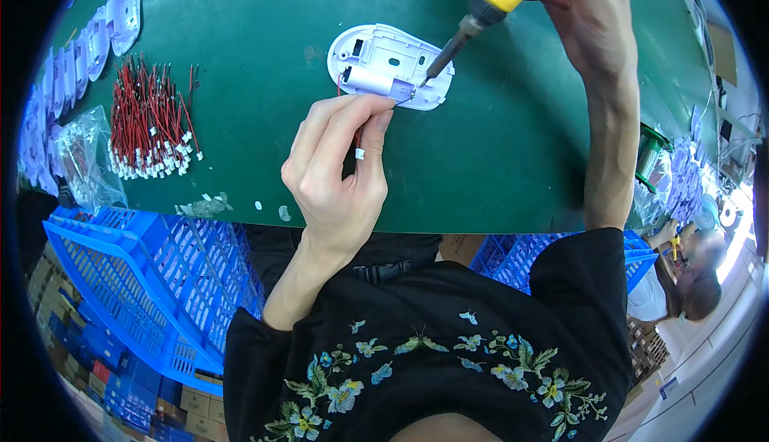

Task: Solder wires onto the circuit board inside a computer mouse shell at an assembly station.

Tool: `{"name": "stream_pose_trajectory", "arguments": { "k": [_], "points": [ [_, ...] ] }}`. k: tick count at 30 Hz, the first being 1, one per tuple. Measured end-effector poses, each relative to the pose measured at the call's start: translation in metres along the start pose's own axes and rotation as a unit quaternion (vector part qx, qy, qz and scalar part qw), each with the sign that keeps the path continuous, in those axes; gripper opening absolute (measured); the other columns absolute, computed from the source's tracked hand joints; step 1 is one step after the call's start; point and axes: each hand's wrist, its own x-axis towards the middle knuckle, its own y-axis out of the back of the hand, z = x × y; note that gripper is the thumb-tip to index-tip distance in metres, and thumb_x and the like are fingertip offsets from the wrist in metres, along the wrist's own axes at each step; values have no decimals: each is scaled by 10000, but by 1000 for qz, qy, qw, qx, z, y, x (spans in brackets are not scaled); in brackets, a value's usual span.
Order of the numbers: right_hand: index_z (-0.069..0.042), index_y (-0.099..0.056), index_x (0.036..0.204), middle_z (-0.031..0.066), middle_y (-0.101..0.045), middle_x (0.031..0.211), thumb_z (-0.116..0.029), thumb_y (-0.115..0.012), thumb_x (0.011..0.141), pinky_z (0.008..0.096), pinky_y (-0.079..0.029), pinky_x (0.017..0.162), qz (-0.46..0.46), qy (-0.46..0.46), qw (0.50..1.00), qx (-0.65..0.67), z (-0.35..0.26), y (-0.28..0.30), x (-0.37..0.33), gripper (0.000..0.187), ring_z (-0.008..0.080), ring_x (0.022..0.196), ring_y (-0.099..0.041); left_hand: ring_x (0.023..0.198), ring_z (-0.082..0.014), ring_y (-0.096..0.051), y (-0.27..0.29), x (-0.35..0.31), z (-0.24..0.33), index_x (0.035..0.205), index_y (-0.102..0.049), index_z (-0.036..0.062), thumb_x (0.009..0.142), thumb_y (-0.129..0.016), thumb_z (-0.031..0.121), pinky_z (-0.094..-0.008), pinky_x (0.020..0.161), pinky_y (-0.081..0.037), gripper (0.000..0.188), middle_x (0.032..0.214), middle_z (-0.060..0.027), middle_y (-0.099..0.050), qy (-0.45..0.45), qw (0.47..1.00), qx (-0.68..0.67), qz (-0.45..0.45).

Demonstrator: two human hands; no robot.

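Observation:
An oval white plastic housing (376,40) lies on the green table with its inner side up. My right hand (591,17) grips the yellow handle of a soldering iron (456,45). The iron's tip touches or nearly touches the housing's right lower part, where a small metal contact sits. Pinched in my left hand (340,165) is a thin lead wire, and a small white connector (360,153) shows below its fingertips. The wire's dark end runs to the spot by the tip. Part of a red wire shows at the housing's left edge; my fingers hide the rest.
A pile of red lead wires with white connectors (152,125) lies at left, beside a clear plastic bag (86,157) and a row of white housings (124,13). Solder spool (653,157) at right. Blue crates (152,274) stand below the table edge. A co-worker (689,274) sits far right.

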Motion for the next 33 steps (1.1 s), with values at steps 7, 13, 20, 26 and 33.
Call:
{"name": "stream_pose_trajectory", "arguments": {
  "k": [7,13,20,26,33],
  "points": [
    [6,-352,1339,224,-713,903,-183,-659,946,216,-547,603,-31,64,993,93,-2,12,3,534,222,766,-721,691,-180,-620,-2,1,0,993,-737,1,851,-761,-64,-299,604,-486,158,905,-84,-700,-5,1000,-4,-1],
    [45,-314,1418,223,-712,924,-187,-730,927,175,-493,558,-29,66,994,86,-3,10,3,684,209,777,-718,693,-183,-621,-1,0,0,989,-737,1,853,-763,-59,-299,607,-488,151,906,-85,-701,1,1000,2,-3],
    [66,-293,1440,220,-709,931,-197,-736,920,181,-505,566,-11,103,993,52,9,9,3,732,218,794,-722,692,-181,-621,-1,-1,2,984,-735,-2,859,-762,-56,-298,605,-488,139,896,-85,-699,-2,1000,2,-3],
    [81,-289,1450,225,-707,946,-215,-696,932,171,-487,556,18,160,986,31,-4,21,6,722,198,791,-721,710,-187,-614,4,-4,6,1039,-755,25,815,-809,-17,-300,619,-475,235,999,-78,-700,-33,998,48,5],
    [85,-295,1486,217,-690,1105,-249,-626,972,279,-569,831,187,265,943,-76,-42,57,-4,697,207,972,-694,1173,-326,-505,39,57,39,1127,-759,173,771,-825,106,-435,949,-388,368,1390,-115,-542,-136,934,290,-160]
  ]
}}
